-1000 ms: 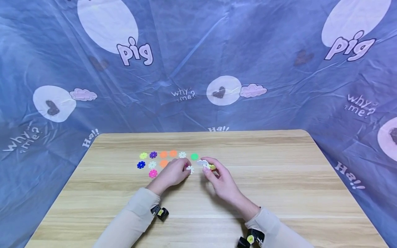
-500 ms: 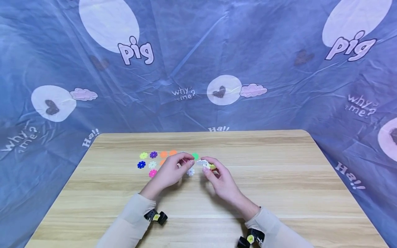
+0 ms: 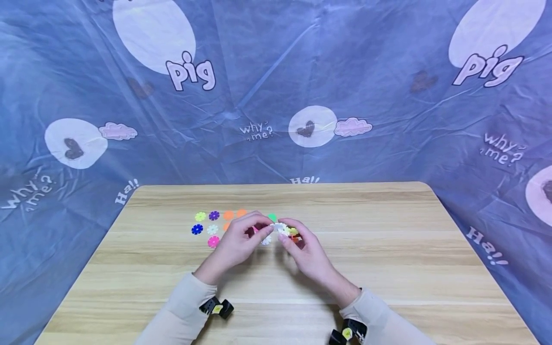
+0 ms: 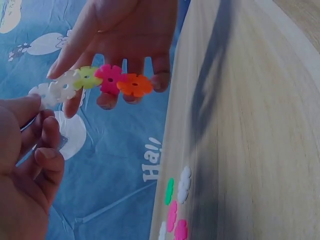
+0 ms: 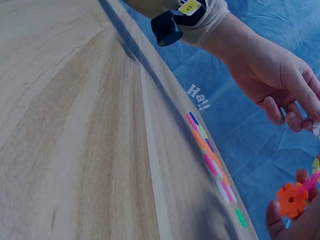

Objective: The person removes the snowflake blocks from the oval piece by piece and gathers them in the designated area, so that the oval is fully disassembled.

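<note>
In the head view my left hand (image 3: 239, 239) and right hand (image 3: 312, 256) meet just above the table over a short chain of notched snowflake discs. My left thumb and fingers pinch a white disc (image 4: 45, 95) at the chain's end. Further along come another white disc (image 4: 65, 86), a yellow-green disc (image 4: 86, 78), a pink disc (image 4: 110, 79) and an orange disc (image 4: 134, 85), linked edge to edge. My right hand holds the chain near the white discs, its other fingers spread behind it. A loose white disc (image 3: 266, 240) lies below my hands.
More loose discs lie left of and behind my hands: a blue disc (image 3: 197, 229), a purple disc (image 3: 214, 215), a pink disc (image 3: 213, 241), a green disc (image 3: 272, 217) and several others. A patterned blue cloth (image 3: 267, 158) hangs around the wooden table (image 3: 388, 239).
My left hand has risen from beside the loose white disc and moved right to the chain's end, which it now pinches. The loose disc stays on the table. My right hand has barely moved.
</note>
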Available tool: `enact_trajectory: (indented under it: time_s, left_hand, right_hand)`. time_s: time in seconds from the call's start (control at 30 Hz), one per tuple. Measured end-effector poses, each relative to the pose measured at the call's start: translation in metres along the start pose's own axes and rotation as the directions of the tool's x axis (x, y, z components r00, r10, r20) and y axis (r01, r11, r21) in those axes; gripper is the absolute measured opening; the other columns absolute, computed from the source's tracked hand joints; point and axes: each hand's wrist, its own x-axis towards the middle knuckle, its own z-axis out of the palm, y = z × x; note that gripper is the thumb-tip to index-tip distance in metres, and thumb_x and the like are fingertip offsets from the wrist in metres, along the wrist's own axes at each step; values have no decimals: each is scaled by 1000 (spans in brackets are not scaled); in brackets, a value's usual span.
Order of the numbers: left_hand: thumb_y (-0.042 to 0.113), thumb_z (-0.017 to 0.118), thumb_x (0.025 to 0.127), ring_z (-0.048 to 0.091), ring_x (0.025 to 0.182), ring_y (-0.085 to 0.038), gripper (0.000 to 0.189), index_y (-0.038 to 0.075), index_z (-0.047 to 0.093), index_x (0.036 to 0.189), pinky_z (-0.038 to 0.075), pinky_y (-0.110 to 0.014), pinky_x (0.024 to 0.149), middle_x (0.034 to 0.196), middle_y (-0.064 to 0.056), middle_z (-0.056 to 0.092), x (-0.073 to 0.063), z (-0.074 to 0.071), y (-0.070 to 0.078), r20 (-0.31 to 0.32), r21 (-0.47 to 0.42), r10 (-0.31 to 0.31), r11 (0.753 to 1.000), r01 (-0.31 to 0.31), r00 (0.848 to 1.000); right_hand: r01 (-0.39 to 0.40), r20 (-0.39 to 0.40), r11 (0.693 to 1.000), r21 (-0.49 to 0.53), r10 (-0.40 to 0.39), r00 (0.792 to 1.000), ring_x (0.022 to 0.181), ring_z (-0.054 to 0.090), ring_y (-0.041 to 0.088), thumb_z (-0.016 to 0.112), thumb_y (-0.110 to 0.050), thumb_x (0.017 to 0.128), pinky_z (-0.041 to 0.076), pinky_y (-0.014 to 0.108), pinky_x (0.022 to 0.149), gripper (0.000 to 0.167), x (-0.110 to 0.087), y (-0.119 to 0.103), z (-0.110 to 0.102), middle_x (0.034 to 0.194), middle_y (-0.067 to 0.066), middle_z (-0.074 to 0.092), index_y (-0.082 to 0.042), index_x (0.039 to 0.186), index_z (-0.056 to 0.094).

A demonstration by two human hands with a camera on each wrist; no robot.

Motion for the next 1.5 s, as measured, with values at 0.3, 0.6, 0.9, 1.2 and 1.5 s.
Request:
enact_trajectory:
  time_s: [0.3,0.6,0.9,1.2,1.5]
  left_hand:
    - [8,71,103,67,78,-6,10,4,75,112,58,-23,69,96,-19,75,-3,4,5,-39,-137,-168,977,161,985]
    - [9,74,102,60,83,-8,11,6,77,112,54,-24,70,108,-9,75,-2,8,4,-50,-115,-129,986,123,990]
    - [10,79,98,61,79,-6,8,5,83,103,54,-26,67,100,-9,78,-4,15,7,-132,-113,-127,987,112,983]
    - [2,74,99,52,71,-6,5,4,72,95,48,-25,61,87,-6,70,2,21,-1,-149,69,99,994,-90,984]
    - [6,70,103,54,71,-6,5,7,75,101,51,-26,62,92,-4,71,5,17,-6,-139,60,30,998,-22,990]
  right_hand:
    - [-8,-37,998,64,10,999,98,63,16,70,-16,106,58,25,83,39,1,0,-3,128,16,67,-12,145,64]
    - [37,-60,995,90,-32,998,99,65,14,74,-12,102,59,22,84,35,1,-2,-5,125,16,69,-10,137,70]
    - [51,-51,997,53,-49,998,88,62,10,75,-12,101,56,20,73,39,-1,-7,-6,115,16,70,-6,139,68]
    - [59,-70,998,34,-56,996,79,60,8,77,-11,100,53,20,68,32,0,-8,-6,103,11,70,-8,131,73]
    - [22,-110,999,30,-19,994,81,60,13,77,-13,100,53,21,68,33,2,-5,-9,106,12,70,-10,133,72]
